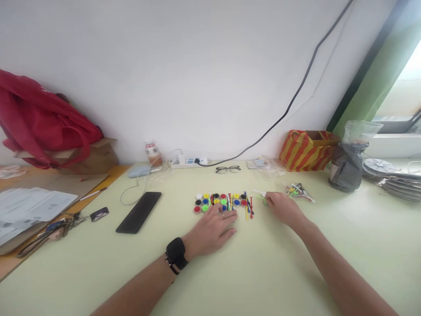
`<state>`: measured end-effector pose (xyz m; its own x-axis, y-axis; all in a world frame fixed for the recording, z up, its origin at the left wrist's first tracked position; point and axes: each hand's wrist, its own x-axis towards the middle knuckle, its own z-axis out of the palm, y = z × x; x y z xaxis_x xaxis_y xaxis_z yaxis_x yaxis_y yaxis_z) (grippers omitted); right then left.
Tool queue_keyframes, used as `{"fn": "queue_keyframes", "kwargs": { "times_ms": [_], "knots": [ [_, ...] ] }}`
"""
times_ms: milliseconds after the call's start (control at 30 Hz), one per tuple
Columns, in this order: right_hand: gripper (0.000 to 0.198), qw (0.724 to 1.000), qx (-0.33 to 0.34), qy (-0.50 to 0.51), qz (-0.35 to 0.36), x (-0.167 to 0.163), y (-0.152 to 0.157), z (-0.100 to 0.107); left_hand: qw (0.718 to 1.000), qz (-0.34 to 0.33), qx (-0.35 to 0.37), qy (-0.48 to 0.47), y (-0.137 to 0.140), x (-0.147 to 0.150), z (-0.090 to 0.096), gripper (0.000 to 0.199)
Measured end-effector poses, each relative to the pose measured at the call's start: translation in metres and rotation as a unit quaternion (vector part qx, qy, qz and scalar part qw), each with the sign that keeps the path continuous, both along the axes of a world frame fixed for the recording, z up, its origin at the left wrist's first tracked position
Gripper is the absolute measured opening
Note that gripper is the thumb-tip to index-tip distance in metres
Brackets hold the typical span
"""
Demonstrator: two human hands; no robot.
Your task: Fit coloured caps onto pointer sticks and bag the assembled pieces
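Note:
Small round plastic pieces with coloured tops [198, 202] stand in rows in the middle of the table. Thin coloured plastic sticks [251, 207] lie among the rows and at their right end. My left hand [210, 230], with a black watch at the wrist, rests over the near edge of the rows. Its fingers are spread, partly covering the pieces. To the right, my right hand [285, 208] has its fingertips pinched at a thin white stick [259, 192]. Light green sticks [262, 198] show just below it. The exact grip is hard to see.
A clear bag of coloured parts [301, 193] lies beyond my right hand. Glasses [228, 169], a power strip [189, 163] and a bottle [153, 153] line the wall. A black phone [139, 212] lies left; a striped bag [304, 151] and grey bag [347, 166] stand right.

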<state>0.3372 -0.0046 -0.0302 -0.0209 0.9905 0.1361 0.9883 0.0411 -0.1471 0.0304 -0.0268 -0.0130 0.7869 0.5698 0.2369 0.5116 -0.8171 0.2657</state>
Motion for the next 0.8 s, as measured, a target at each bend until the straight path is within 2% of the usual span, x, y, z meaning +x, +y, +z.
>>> {"fn": "queue_keyframes", "kwargs": {
  "times_ms": [133,200,333,433,633,800],
  "knots": [
    [0.021,0.999,0.029,-0.015,-0.028,0.005,0.005,-0.002,1.000,0.005,0.001,0.003,0.000,0.000,0.000,0.040],
    [0.019,0.998,0.058,-0.008,-0.013,0.003,0.004,0.000,1.000,0.005,0.005,-0.001,0.000,0.000,-0.001,0.041],
    [0.018,0.985,0.112,0.078,0.104,-0.012,-0.003,0.003,1.000,0.004,0.015,-0.017,0.000,-0.001,-0.001,0.044],
    [0.018,0.976,0.104,0.111,0.156,-0.028,-0.007,0.000,1.000,0.005,0.022,-0.018,0.002,-0.004,0.001,0.040],
    [0.021,0.978,0.101,0.112,0.141,-0.039,-0.001,-0.015,1.000,-0.012,0.021,-0.012,0.010,-0.012,-0.001,0.052],
    [0.019,0.981,0.103,0.111,0.119,-0.040,0.009,-0.021,0.999,-0.023,0.032,-0.018,0.010,-0.009,-0.003,0.047]
  ]
}}
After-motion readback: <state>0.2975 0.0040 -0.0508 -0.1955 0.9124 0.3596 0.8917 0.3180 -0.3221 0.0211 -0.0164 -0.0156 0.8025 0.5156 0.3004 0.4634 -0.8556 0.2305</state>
